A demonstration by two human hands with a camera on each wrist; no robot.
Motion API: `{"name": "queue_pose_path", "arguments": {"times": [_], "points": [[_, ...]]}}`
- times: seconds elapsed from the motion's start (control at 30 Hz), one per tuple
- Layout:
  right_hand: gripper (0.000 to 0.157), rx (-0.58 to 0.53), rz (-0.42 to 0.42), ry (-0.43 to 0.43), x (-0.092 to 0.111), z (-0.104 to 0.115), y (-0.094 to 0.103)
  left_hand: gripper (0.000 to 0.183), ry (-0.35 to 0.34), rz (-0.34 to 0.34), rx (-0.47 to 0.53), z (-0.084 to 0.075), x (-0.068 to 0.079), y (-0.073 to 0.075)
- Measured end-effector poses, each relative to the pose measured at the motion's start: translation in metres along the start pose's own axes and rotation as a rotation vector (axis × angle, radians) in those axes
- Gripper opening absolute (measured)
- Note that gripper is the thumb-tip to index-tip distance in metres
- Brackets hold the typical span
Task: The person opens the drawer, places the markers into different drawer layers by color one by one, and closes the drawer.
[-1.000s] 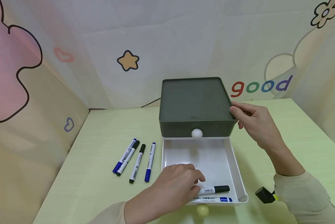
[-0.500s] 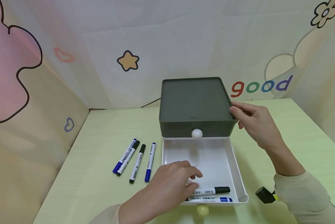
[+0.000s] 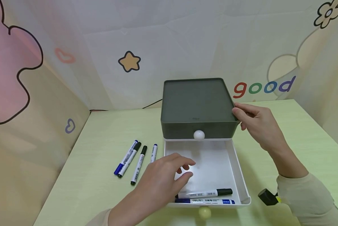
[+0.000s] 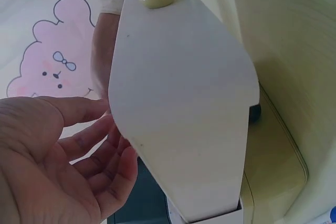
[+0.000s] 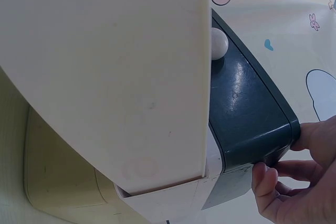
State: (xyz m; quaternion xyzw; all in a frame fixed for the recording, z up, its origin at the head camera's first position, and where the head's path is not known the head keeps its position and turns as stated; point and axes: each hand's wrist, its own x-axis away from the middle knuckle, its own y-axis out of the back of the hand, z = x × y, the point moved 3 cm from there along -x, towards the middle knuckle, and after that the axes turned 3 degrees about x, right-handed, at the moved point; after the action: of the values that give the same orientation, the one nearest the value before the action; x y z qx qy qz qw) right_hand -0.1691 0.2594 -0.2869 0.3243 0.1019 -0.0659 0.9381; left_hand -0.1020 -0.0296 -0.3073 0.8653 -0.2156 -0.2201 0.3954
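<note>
A dark grey desktop drawer box stands on the table with its white lower drawer pulled out. Inside the drawer, along its front wall, lie a black-capped whiteboard marker and a blue whiteboard marker. My left hand hovers over the drawer's left side, thumb and fingers apart, holding nothing. In the left wrist view, the fingers are loosely bent beside the drawer. My right hand grips the box's front right corner, thumb at the top rim; the right wrist view shows fingers at its side.
Several whiteboard markers lie on the table left of the drawer, one partly hidden by the left hand. A black object sits beside the right sleeve. A printed cloth hangs behind the table.
My left hand has drawn back left and slightly up from the two markers in the drawer, leaving more of them in sight. My right hand and the box have stayed put.
</note>
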Motion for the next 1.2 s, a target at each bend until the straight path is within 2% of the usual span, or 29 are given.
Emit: {"name": "queue_pose_path", "arguments": {"times": [0.27,0.43,1.0,1.2], "points": [[0.048,0.011,0.002,0.001,-0.001,0.000,0.000,0.020,-0.033,-0.150,0.022,0.008,0.005,0.011],[0.047,0.009,0.002,0.004,0.000,0.001,0.001,0.024,-0.045,-0.221,0.067,0.013,0.007,0.020],[0.047,-0.001,0.008,0.011,-0.001,0.001,-0.001,0.028,0.066,-0.336,0.139,0.041,0.019,0.041],[0.048,0.003,0.013,0.004,-0.001,0.000,-0.001,0.028,0.076,-0.371,0.162,0.051,0.023,0.047]]}}
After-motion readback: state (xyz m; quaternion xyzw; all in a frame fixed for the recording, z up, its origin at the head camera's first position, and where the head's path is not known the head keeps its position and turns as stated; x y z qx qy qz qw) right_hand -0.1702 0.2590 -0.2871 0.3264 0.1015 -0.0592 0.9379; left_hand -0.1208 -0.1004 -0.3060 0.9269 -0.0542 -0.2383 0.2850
